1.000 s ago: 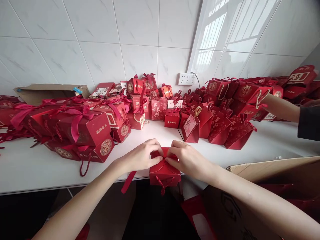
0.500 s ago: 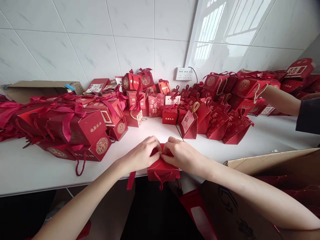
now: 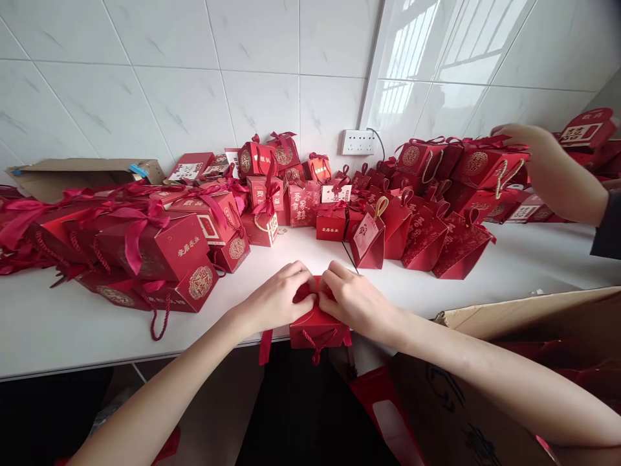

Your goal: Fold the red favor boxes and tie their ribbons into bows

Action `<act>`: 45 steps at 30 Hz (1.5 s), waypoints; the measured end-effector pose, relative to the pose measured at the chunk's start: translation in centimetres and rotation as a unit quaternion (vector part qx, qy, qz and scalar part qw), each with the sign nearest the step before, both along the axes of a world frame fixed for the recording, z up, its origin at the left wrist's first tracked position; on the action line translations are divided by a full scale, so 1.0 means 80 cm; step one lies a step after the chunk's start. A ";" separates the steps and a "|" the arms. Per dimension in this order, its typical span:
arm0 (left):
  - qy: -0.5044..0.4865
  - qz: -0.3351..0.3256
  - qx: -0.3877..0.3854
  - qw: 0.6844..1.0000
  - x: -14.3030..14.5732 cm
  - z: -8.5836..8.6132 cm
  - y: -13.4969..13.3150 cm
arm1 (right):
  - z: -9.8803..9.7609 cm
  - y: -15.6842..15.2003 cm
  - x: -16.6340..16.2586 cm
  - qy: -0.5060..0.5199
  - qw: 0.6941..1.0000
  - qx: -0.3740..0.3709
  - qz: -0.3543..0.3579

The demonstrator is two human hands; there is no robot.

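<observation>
A small red gift box (image 3: 317,335) stands at the front edge of the white counter (image 3: 233,343), with a twisted red cord handle on its near side. My left hand (image 3: 284,294) and my right hand (image 3: 352,298) meet over its top, fingers closed and pinching there. Whether the fingertips hold the lid flaps or ribbon is hidden by the hands. A dark red ribbon (image 3: 264,346) hangs down past the counter edge at the box's left, and a shorter piece shows at its right.
Stacks of finished-looking red boxes with bows (image 3: 145,239) fill the left. Triangular red boxes (image 3: 458,246) line the back right. An open cardboard carton (image 3: 524,307) sits at the near right. Another person's hand (image 3: 524,139) reaches over boxes at far right.
My hands stay pinched at the top of the box with only slight finger movement. The other person's hand at the right has risen onto the top of the stacked boxes.
</observation>
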State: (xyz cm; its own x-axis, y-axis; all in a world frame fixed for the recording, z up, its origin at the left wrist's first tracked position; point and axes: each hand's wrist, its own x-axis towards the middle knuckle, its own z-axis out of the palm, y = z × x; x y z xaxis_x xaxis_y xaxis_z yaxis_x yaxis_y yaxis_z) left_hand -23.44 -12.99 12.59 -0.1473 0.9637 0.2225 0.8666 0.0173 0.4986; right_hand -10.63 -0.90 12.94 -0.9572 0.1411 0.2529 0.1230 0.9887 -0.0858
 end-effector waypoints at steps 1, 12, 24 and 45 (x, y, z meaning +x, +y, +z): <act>0.001 0.001 0.000 1.000 0.001 0.000 0.001 | -0.003 0.001 0.001 0.017 1.000 -0.003 0.005; -0.016 0.003 0.012 1.000 0.000 -0.005 0.004 | -0.011 0.015 0.011 0.092 0.983 -0.132 0.092; -0.036 0.003 0.022 0.999 0.000 -0.007 0.001 | -0.016 0.020 0.012 0.125 0.970 -0.168 0.122; -0.303 0.051 -0.092 0.947 -0.031 -0.028 -0.034 | -0.022 0.057 0.025 -0.115 0.817 -0.565 0.019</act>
